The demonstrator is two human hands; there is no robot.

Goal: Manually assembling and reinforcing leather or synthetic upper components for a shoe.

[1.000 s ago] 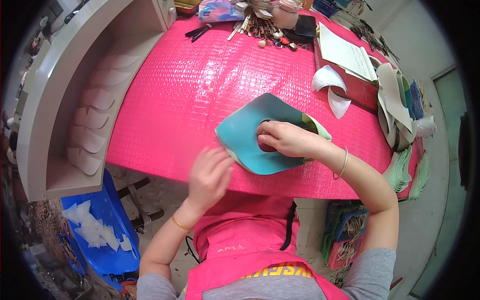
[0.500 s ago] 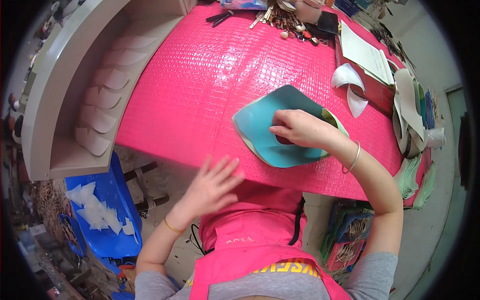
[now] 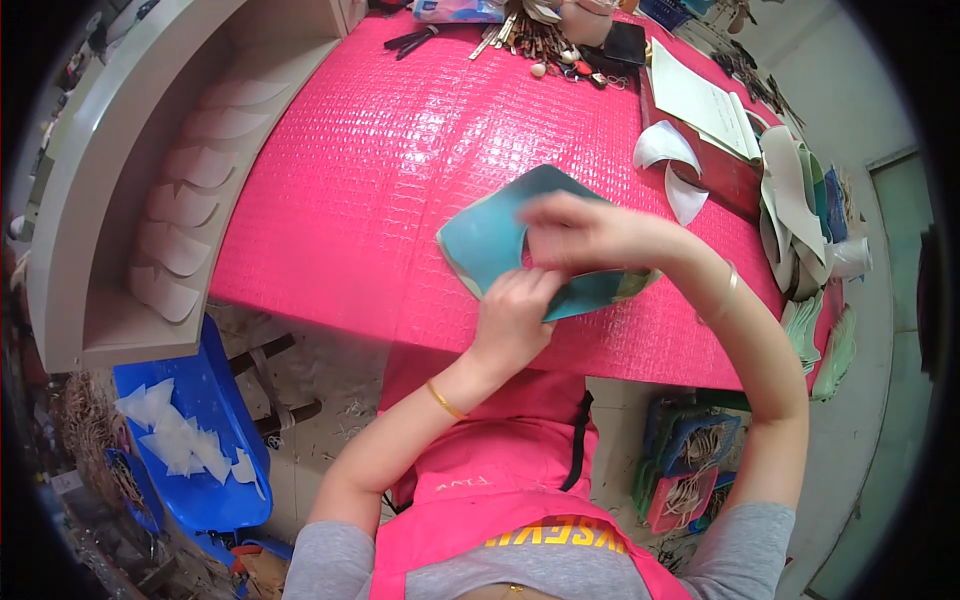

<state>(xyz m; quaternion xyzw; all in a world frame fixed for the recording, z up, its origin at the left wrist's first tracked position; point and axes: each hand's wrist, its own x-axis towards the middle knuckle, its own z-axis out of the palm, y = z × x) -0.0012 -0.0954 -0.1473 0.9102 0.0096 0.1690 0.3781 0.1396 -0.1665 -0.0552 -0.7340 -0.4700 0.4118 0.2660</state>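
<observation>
On the pink table in front of me lies a curved teal sheet piece, with a pale layer along its rim and an opening in the middle. It looks like a shoe upper. My left hand pinches the near edge of this piece, fingers closed beside the opening. Over the opening and its far side is my right hand, smeared by motion. Its fingers are curled, but whether they grip anything is not visible. Two white curved pieces lie to the right on the table.
A grey shelf unit at the left holds a row of pale cut pieces. Below it, a blue tray carries white scraps. An open notebook, brushes and stacked pieces line the table's far and right sides.
My left hand, open with fingers spread off the table's edge before, has moved up and right onto the teal piece and closed. The right hand has shifted over the opening.
</observation>
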